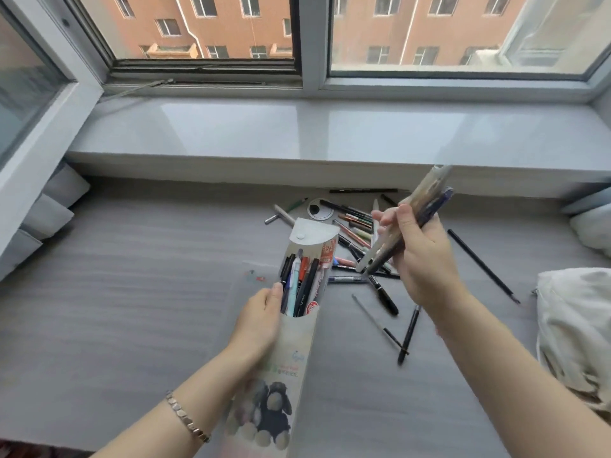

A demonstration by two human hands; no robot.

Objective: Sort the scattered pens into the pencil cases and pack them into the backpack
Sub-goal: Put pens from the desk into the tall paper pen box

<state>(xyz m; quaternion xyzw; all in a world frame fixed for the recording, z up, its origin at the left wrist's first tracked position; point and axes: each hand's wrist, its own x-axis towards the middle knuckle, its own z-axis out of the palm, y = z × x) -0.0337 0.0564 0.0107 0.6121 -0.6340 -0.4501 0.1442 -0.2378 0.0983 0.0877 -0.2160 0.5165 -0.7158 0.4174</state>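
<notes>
Closest in, at 6 o'clock: left hand (261, 317) wrapped round a tall pencil case (284, 368) w/ a dark plush-sheep print near the bottom, bracelet (186, 418) on that wrist. Case tilted, flap open at the top, already stuffed w/ pens (299, 285) in black, blue, red and white, tips poking out of the mouth.

Up at 1 o'clock from the case: right hand (420, 256) closed on a bundle of pens (413, 213), maybe 3 or 4, hard to count bc of blur. Bundle held up off the surface, slanted, lower ends pointing down toward the case opening but not in it.

Under and behind both hands: scattered pens (355, 226) heaped on the grey table (132, 309), more strays at 3 o'clock of the case incl. a couple of black ones (408, 335) and a long thin dark pencil (482, 264) lying apart. Round grommet cap (319, 209) among the heap.

Far right at 3 o'clock: crumpled pale fabric bag (575, 332), can't tell if that's the backpack.

Farthest, 12 o'clock: white windowsill (330, 133), then window (429, 34) w/ a brick building outside.
</notes>
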